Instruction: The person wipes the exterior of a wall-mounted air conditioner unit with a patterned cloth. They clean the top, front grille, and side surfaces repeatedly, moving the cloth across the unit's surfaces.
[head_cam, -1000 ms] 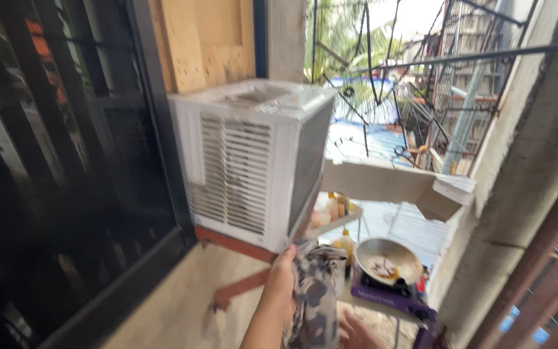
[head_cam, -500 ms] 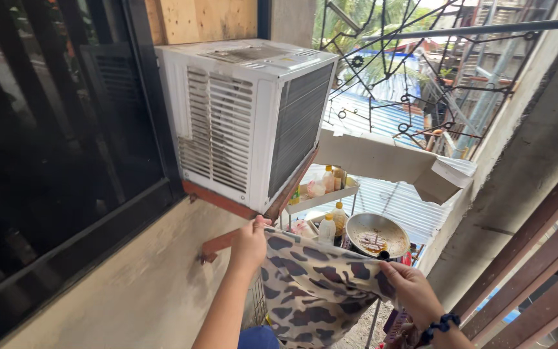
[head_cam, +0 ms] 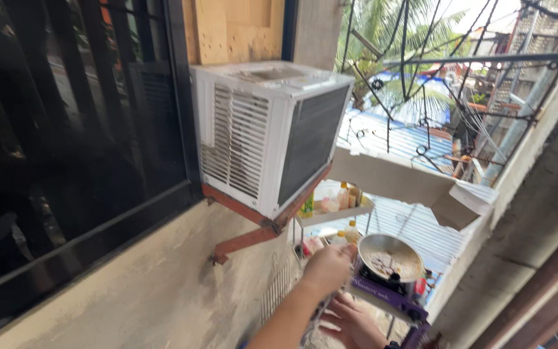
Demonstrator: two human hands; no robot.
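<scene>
My left hand [head_cam: 328,267] is raised with its fingers curled, just left of a metal frying pan [head_cam: 392,256] holding brown residue. The pan sits on a purple single-burner stove [head_cam: 387,298]. Whether the left hand grips anything is hidden from this angle. My right hand [head_cam: 354,323] is lower, near the bottom edge, with its fingers spread and nothing visible in it. The patterned cloth is not in view.
A white window air conditioner [head_cam: 272,132] rests on a rust-red bracket [head_cam: 253,236] against the concrete wall [head_cam: 150,291]. A small white shelf [head_cam: 334,213] with bottles stands behind the stove. A cardboard box flap [head_cam: 408,184] and a metal window grille [head_cam: 447,71] lie beyond.
The spotted cloth stretched between both hands has dropped out of view. My left hand moved right toward the pan, and my right hand moved down and left. The camera shifted left.
</scene>
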